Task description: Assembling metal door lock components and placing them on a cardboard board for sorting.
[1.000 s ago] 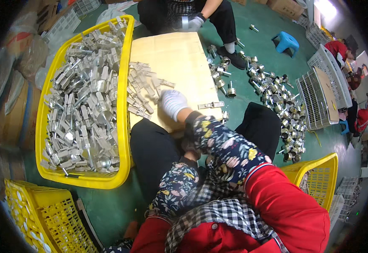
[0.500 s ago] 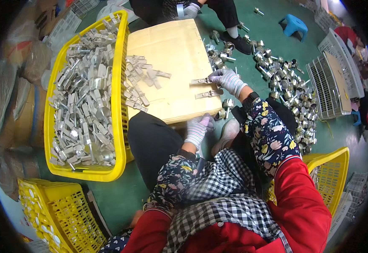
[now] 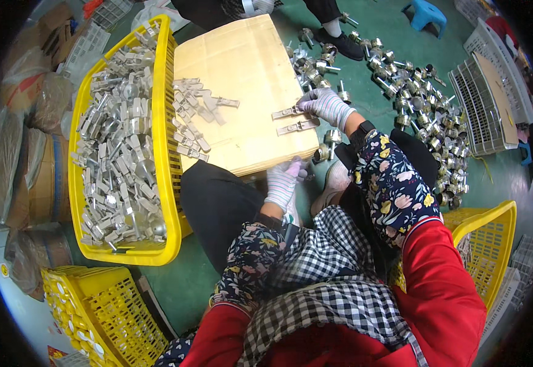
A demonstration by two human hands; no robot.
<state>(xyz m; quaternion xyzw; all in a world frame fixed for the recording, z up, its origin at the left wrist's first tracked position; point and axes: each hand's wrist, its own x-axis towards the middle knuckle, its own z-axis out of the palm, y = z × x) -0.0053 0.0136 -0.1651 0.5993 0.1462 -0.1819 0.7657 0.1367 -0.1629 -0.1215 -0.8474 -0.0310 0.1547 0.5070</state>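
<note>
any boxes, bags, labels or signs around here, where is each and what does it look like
Cardboard box: flat and tan, lying in front of the knees as a work surface, metal pieces on top.
Plastic bags: clear and crinkled, over brown cartons at far left.
Brown sack or drum: rounded, wrapped in plastic, left of the yellow crate.
Small printed label: red and yellow, bottom left corner, too small to make out.

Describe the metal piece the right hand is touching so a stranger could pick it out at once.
Find the tan cardboard slab beside the long yellow crate. At its right edge lie two flat metal brackets; the upper bracket is the one under the gloved right hand, unlike the lower bracket, which lies untouched.
</note>
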